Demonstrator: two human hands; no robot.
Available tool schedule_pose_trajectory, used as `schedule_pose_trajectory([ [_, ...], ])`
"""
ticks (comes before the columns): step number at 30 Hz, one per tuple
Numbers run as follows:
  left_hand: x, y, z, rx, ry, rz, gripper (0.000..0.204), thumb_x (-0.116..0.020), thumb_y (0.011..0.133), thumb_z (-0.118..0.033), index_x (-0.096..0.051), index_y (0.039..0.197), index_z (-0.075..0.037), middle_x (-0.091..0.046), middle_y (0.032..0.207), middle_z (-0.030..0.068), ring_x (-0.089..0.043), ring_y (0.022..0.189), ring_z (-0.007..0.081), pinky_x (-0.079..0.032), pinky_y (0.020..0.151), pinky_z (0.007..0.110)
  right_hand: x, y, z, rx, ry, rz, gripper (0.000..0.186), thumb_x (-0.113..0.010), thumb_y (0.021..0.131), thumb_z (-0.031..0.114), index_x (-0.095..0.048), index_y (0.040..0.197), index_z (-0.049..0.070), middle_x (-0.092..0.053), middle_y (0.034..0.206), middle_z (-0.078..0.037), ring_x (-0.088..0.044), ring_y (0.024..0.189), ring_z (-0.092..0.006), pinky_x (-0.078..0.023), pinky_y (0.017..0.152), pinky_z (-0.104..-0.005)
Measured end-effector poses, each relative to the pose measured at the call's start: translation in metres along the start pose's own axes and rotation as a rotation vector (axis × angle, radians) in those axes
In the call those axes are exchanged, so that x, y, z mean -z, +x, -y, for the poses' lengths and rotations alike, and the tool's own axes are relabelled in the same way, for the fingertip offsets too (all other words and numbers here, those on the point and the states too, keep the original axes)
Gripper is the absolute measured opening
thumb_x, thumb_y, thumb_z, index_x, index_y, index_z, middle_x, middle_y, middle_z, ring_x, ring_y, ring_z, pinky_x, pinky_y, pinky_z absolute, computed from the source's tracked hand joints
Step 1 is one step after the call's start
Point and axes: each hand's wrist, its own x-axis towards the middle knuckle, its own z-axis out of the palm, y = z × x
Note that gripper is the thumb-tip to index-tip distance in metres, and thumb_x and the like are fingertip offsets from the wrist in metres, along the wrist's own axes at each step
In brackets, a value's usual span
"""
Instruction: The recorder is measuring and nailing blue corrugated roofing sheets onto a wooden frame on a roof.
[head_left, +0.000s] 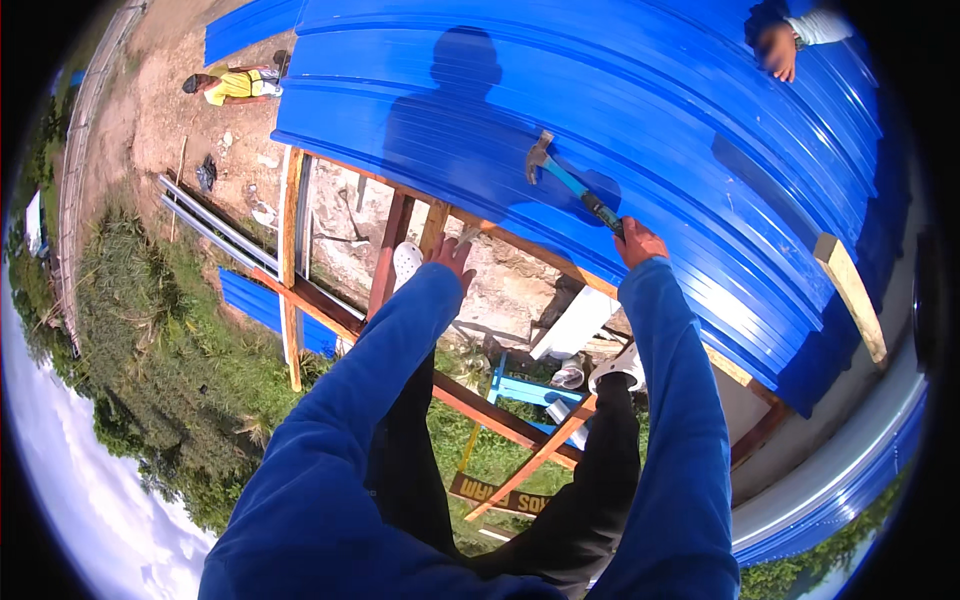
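I see one person in a yellow shirt out at ten o'clock. Nearer the middle, the left hand has its fingers spread by the timber edge beam, nothing visible in its grip. Next, one hammer is over the blue roofing, its handle closed in the right hand, the nearer of two hands. Its long axis runs from that fist toward ten o'clock; its head is at one o'clock from the left hand. Further right, one co-worker's hand at two, one wooden block at three.
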Motion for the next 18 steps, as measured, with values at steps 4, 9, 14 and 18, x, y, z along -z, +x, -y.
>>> schedule_pose_trajectory([
  [4,-0.015,-0.089,0.163,0.383,0.092,0.252,0.046,-0.059,0.091,-0.031,-0.051,0.126,-0.003,-0.048,0.131,0.0263,-0.042,0.128,0.0455,-0.043,0.1,0.053,-0.005,0.021,-0.006,-0.076,-0.174,0.185,0.042,-0.063,0.09,0.032,-0.051,0.125,0.014,-0.064,0.108,-0.013,-0.062,0.1,-0.0376,-0.049,0.081,-0.0501],
  [9,-0.061,-0.179,0.256,0.841,-0.378,0.38,0.05,-0.06,0.09,-0.035,-0.052,0.131,-0.008,-0.047,0.136,0.0262,-0.043,0.129,0.0432,-0.042,0.104,0.048,-0.025,0.041,0.023,-0.212,-0.418,0.215,0.058,-0.067,0.087,0.037,-0.046,0.137,0.015,-0.059,0.121,-0.013,-0.053,0.119,-0.0325,-0.045,0.092,-0.0487],
  [14,-0.123,-0.209,0.267,0.988,-0.507,0.303,0.052,-0.059,0.091,-0.035,-0.049,0.136,-0.01,-0.047,0.136,0.0262,-0.048,0.124,0.0416,-0.041,0.104,0.046,-0.046,0.083,0.102,-0.175,-0.538,0.01,0.062,-0.068,0.087,0.037,-0.046,0.139,0.011,-0.046,0.134,-0.015,-0.04,0.13,-0.0345,-0.038,0.102,-0.0475],
  [18,-0.175,-0.21,0.269,1.011,-0.558,0.256,0.053,-0.06,0.091,-0.033,-0.048,0.136,-0.007,-0.05,0.132,0.0266,-0.051,0.12,0.0418,-0.043,0.101,0.046,-0.092,0.145,0.181,0.168,-0.302,0.154,0.056,-0.065,0.089,0.036,-0.049,0.134,0.008,-0.047,0.134,-0.018,-0.044,0.127,-0.0377,-0.041,0.102,-0.0472],
])
